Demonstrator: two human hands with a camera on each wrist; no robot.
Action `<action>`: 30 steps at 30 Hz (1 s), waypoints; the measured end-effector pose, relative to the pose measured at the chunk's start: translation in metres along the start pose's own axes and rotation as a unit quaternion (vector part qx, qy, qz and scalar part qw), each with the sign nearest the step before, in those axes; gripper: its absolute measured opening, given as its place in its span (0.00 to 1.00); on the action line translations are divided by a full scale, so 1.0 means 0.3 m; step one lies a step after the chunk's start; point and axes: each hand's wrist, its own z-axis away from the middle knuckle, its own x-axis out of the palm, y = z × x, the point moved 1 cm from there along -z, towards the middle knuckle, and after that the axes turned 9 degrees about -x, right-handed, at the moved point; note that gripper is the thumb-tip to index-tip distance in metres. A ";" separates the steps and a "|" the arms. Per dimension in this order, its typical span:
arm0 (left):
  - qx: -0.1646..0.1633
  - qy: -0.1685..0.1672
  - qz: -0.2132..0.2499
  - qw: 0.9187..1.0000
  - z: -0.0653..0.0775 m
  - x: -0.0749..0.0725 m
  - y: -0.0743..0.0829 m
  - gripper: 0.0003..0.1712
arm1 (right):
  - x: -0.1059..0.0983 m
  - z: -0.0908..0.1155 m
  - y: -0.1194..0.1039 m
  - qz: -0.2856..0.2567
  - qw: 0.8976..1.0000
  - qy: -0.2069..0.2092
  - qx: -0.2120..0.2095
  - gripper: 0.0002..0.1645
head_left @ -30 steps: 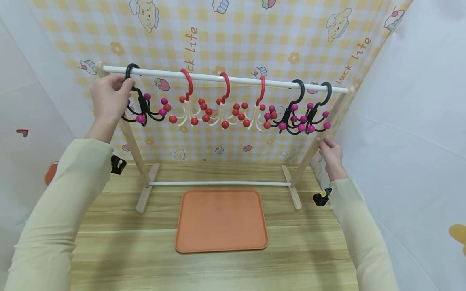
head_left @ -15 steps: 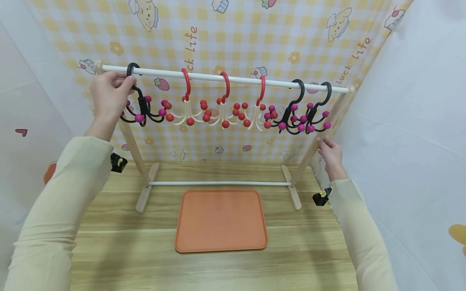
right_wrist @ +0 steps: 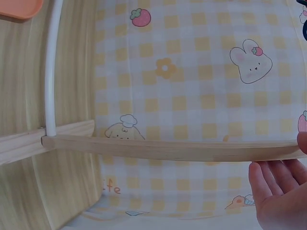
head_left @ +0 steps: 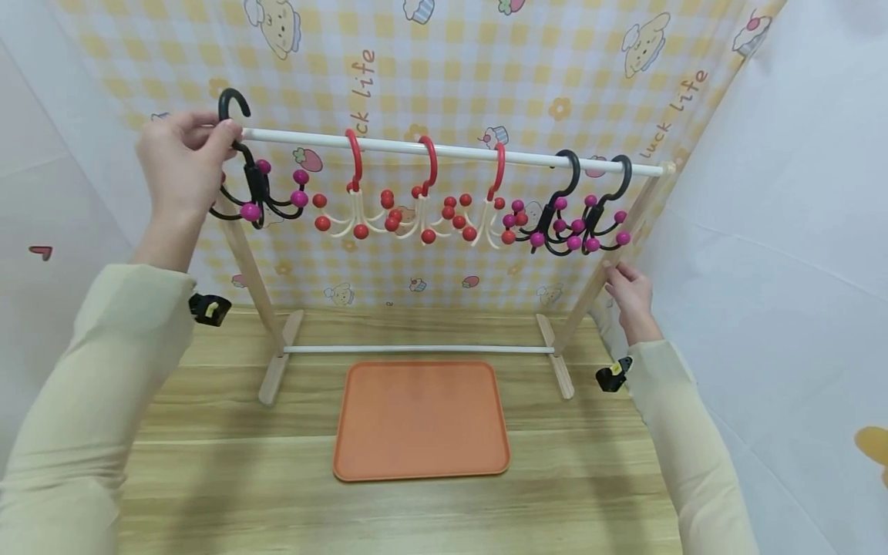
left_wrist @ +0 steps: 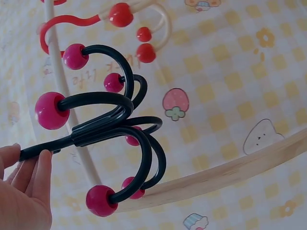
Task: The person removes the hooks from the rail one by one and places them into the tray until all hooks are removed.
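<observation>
Lifted off the white top rail (head_left: 298,139) and shifted left since half a second ago, a black hook-topped hanger (head_left: 255,183) with curled prongs and glossy pink balls is raised in a person's left hand (head_left: 182,171); the right hand (head_left: 630,299) and five other hangers keep their places. Behind, a yellow-and-white checked cloth (head_left: 416,46) printed with cartoon figures forms the backdrop. Before it lies a pale wood-grain desk (head_left: 430,512), with a freestanding rack (head_left: 251,262) of light wood posts and white rails along the far edge. Between rack and near edge, around the middle, sits a flat, round-cornered orange tray (head_left: 422,420). Above the far left corner, the left thumb and fingers pinch the lifted hanger by its stem; toward the far right corner, the right fingers and thumb hold the right post (right_wrist: 192,149). Three cream hangers (head_left: 422,206) with red hooks and balls hang mid-rail, two black-and-pink hangers (head_left: 546,220) at right. Unhooking one appears done, setting it down not yet; five remain hung.
</observation>
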 end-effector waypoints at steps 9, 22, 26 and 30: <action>0.001 -0.020 0.026 0.999 0.059 -0.027 0.014 0.09 | -0.004 -0.005 0.001 0.005 1.000 -0.004 0.000 0.34; 0.004 -0.037 -0.040 0.998 0.144 -0.032 -0.032 0.14 | -0.004 -0.001 -0.004 0.015 1.000 -0.015 0.004 0.34; 0.017 -0.042 -0.054 0.998 0.168 -0.024 -0.065 0.13 | -0.005 -0.002 -0.004 0.019 1.000 -0.017 0.006 0.35; 0.021 -0.048 -0.067 0.996 0.192 -0.012 -0.107 0.12 | -0.005 -0.002 -0.003 0.027 0.999 -0.018 0.005 0.35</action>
